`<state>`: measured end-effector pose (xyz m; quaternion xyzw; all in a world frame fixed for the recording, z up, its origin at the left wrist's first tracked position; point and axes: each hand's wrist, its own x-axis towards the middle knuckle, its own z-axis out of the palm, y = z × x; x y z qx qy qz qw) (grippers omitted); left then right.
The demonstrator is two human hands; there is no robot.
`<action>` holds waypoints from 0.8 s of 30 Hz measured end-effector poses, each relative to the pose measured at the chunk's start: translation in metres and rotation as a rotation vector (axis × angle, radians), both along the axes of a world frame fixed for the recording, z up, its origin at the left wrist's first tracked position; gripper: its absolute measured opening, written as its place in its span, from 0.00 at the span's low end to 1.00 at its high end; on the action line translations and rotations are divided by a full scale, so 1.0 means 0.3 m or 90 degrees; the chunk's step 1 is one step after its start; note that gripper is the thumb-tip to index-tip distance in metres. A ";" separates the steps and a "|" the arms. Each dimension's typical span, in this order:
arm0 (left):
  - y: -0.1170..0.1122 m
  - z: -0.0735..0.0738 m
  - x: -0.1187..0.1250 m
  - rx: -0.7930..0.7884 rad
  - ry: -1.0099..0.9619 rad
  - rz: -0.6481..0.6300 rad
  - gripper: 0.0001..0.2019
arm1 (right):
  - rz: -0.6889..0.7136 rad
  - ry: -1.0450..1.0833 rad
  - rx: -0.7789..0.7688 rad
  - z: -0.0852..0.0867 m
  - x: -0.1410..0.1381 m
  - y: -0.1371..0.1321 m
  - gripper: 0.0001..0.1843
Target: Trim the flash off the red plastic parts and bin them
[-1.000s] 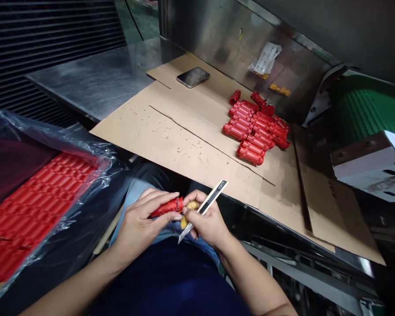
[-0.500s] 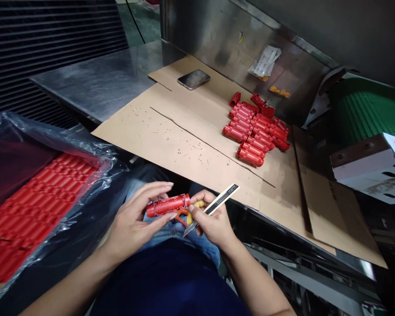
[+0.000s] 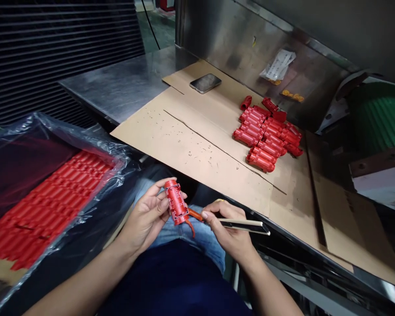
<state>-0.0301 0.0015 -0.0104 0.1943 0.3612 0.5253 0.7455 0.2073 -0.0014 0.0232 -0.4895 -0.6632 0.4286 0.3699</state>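
My left hand (image 3: pixel 148 217) is closed round a red ribbed plastic cylinder (image 3: pixel 175 201), held nearly upright over my lap. A thin red strip (image 3: pixel 192 218) hangs from the cylinder's lower end. My right hand (image 3: pixel 225 230) grips a utility knife (image 3: pixel 246 225) that lies level, its handle pointing right; thumb and forefinger pinch at the red strip beside the cylinder. A pile of like red cylinders (image 3: pixel 269 134) lies on the cardboard sheet (image 3: pixel 191 140) ahead.
A plastic-lined box (image 3: pixel 26 175) at my left holds rows of red cylinders (image 3: pixel 49 199). A phone (image 3: pixel 205 83) rests at the cardboard's far end. A steel wall (image 3: pixel 237 39) with a small plastic bag (image 3: pixel 278 66) stands behind. A green conveyor (image 3: pixel 378 116) is at the right.
My left hand has turned the red cylinder from lying level to nearly upright. My right hand has swung the knife from slanting up to lying level. The view has shifted left.
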 end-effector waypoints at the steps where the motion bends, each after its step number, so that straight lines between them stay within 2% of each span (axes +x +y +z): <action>1: -0.002 -0.001 0.000 -0.003 -0.007 -0.007 0.26 | -0.003 0.001 -0.006 0.000 0.000 0.000 0.12; 7: -0.006 0.008 -0.002 0.002 -0.033 -0.065 0.30 | -0.010 -0.012 -0.011 -0.016 -0.023 0.000 0.13; 9: -0.006 0.011 -0.003 0.001 -0.043 -0.075 0.29 | -0.029 -0.022 0.042 -0.013 -0.024 0.003 0.08; 11: -0.006 0.012 -0.002 -0.010 -0.064 -0.086 0.26 | -0.046 -0.030 0.134 -0.003 -0.022 0.006 0.04; 14: -0.007 0.013 0.002 -0.042 -0.095 -0.103 0.19 | -0.012 -0.021 0.256 0.017 -0.020 0.010 0.14; 16: -0.009 0.012 0.004 -0.059 -0.093 -0.105 0.15 | 0.014 -0.028 0.274 0.025 -0.022 0.015 0.14; 18: -0.010 0.010 0.003 -0.078 -0.065 -0.105 0.14 | -0.011 -0.057 0.249 0.025 -0.026 0.024 0.08; 20: -0.012 0.008 0.000 -0.102 -0.030 -0.104 0.15 | -0.050 -0.081 0.176 0.014 -0.031 0.037 0.08; 22: -0.013 0.006 -0.004 -0.124 -0.012 -0.114 0.16 | -0.044 -0.039 0.032 -0.005 -0.040 0.049 0.10; 24: -0.017 0.005 -0.008 -0.121 -0.027 -0.123 0.21 | -0.009 0.069 -0.156 -0.026 -0.052 0.054 0.12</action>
